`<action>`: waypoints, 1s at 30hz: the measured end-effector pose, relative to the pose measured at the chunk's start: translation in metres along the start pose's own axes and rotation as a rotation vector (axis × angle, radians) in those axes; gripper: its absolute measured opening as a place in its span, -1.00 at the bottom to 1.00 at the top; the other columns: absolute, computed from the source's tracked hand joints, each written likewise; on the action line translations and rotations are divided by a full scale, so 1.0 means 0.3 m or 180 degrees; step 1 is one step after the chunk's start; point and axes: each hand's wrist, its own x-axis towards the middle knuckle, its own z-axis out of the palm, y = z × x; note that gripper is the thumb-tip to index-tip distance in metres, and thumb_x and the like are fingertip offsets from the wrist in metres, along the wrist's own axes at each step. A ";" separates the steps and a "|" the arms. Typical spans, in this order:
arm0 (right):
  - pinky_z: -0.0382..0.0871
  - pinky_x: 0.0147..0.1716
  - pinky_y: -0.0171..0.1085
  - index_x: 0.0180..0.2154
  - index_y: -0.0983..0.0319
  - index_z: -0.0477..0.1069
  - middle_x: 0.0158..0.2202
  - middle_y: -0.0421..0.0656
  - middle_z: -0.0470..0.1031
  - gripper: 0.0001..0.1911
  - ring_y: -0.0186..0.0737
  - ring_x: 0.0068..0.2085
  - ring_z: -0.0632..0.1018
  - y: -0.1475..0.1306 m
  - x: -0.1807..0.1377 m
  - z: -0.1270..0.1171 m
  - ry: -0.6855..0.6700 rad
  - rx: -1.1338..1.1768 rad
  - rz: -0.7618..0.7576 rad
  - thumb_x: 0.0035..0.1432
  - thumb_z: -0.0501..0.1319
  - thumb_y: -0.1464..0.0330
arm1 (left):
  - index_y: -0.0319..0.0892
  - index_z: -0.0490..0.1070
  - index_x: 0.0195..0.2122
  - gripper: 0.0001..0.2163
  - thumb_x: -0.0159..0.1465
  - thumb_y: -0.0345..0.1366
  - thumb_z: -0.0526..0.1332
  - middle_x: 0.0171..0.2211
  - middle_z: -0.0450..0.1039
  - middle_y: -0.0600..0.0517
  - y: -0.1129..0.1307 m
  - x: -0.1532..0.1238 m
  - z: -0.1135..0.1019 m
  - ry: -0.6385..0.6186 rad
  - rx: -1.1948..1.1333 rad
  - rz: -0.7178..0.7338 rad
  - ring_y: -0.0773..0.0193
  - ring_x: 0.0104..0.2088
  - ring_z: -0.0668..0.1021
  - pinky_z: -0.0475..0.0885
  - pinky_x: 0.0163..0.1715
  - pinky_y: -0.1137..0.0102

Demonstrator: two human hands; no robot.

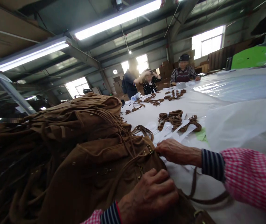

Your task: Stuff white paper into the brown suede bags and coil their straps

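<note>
A brown canvas bag (93,174) with leather straps and a brass buckle (151,151) lies in front of me. My right hand (176,151) is closed at the bag's upper right edge beside the buckle, its fingertips pinching the edge; the exact part gripped is hidden. Lower down, my left hand (150,194) rests on the front of the same bag with fingers curled into it, their tips out of sight. A loose brown strap (207,200) loops out from the bag to the right, below my right forearm.
More brown bags (77,115) are piled at the left. Bundled brown straps (175,119) with white strips lie on the white table (144,116). Clear plastic sheeting (245,88) covers the right side. Several people stand at the far edge, one in a dark apron (182,76).
</note>
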 end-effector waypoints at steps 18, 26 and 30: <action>0.29 -0.35 -0.31 -0.34 0.30 0.51 -0.43 -0.19 0.50 -0.90 -0.27 -0.38 0.47 -0.054 -0.154 0.093 0.1047 0.2688 0.0506 0.14 0.21 0.45 | -0.16 0.34 -0.21 -0.96 0.42 -0.41 0.16 -0.21 0.45 0.00 -0.154 0.065 -0.075 -0.0584 0.0558 0.0039 0.12 -0.09 0.43 0.27 -0.13 0.19; 0.31 -0.15 -0.25 0.01 0.20 0.51 -0.20 -0.14 0.53 -0.71 -0.20 -0.22 0.48 -0.107 -0.191 0.145 0.0702 0.2177 -0.0261 0.27 0.18 0.36 | -0.13 0.43 -0.30 -0.82 0.17 -0.56 0.19 -0.21 0.51 0.06 -0.170 0.092 -0.188 -0.0988 -0.0328 -0.0462 0.23 -0.14 0.48 0.24 0.02 0.24; 0.29 -0.19 -0.25 0.11 0.14 0.47 -0.15 -0.11 0.50 -0.65 -0.18 -0.22 0.48 -0.105 -0.195 0.158 0.0642 0.1614 -0.0262 0.33 0.14 0.31 | -0.10 0.46 -0.21 -0.91 0.32 -0.23 0.29 -0.29 0.51 0.11 -0.114 0.139 -0.218 -0.1292 -0.0609 -0.0485 0.25 -0.22 0.51 0.20 0.12 0.21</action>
